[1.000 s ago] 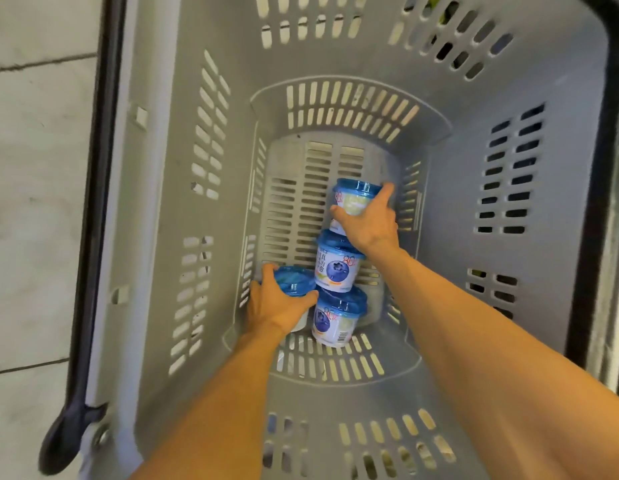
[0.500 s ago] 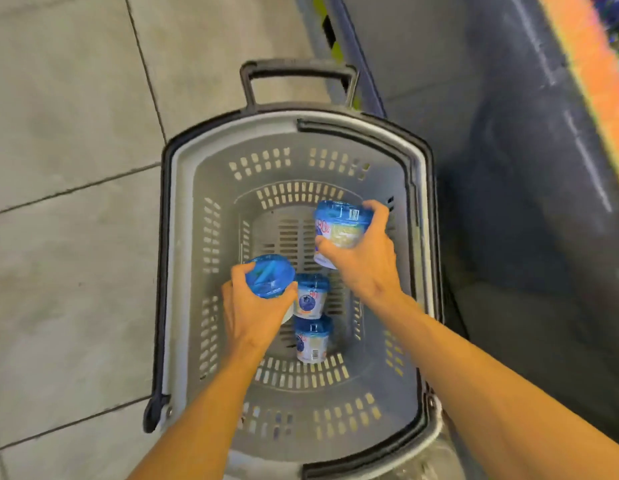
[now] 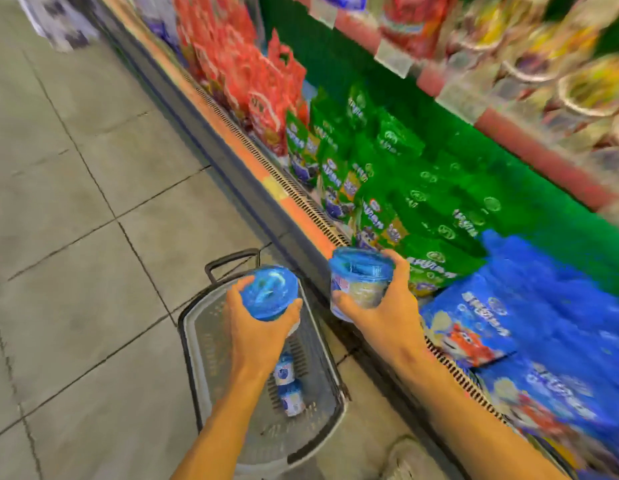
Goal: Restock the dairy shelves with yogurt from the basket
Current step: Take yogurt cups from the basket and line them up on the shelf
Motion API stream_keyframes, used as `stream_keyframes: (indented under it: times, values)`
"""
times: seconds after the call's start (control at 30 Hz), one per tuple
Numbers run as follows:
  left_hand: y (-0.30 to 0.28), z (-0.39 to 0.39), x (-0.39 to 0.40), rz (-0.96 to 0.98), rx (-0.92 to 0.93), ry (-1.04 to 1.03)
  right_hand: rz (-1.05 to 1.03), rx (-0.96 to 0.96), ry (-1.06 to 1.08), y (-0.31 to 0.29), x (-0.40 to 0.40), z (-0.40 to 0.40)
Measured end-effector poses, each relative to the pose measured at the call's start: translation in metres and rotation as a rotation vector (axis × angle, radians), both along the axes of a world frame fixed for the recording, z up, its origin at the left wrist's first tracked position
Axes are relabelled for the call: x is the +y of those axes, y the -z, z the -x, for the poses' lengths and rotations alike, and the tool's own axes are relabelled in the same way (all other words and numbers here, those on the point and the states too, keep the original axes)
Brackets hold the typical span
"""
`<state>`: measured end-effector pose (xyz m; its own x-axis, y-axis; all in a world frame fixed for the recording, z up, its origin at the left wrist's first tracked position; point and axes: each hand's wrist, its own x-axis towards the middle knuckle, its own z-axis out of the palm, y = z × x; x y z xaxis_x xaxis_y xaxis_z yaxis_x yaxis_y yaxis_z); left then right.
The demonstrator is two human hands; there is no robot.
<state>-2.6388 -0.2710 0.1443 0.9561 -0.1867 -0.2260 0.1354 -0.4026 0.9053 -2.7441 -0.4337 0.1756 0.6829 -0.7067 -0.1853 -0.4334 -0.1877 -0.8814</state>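
Note:
My left hand grips a blue-lidded yogurt cup above the grey basket on the floor. My right hand holds a second yogurt cup higher up, close to the front edge of the lowest shelf. Two more yogurt cups lie in the bottom of the basket, partly hidden by my left forearm. The picture is blurred by motion.
The chilled shelf on the right holds red packs, green packs and blue packs. An upper shelf with price tags carries round tubs. Grey floor tiles lie to the left. A shoe shows near the basket.
Both hands have lifted their yogurt cups out of the basket and up toward the shelf. My view has swung from the basket's inside up to the shelves.

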Motion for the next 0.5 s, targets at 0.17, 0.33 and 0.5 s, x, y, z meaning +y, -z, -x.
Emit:
stream_keyframes:
  times: [0.17,0.33,0.5]
  values:
    - [-0.088,0.05,-0.059,0.12,-0.046,0.158,0.044,-0.051,0.213,-0.079,-0.04,0.083]
    - [-0.136,0.107,-0.112,0.127,-0.034,0.393,0.051,-0.09,0.408,-0.138,-0.075,0.167]
    - [-0.18,0.21,-0.203,0.184,-0.048,0.711,0.127,-0.14,0.674,-0.189,-0.124,0.296]
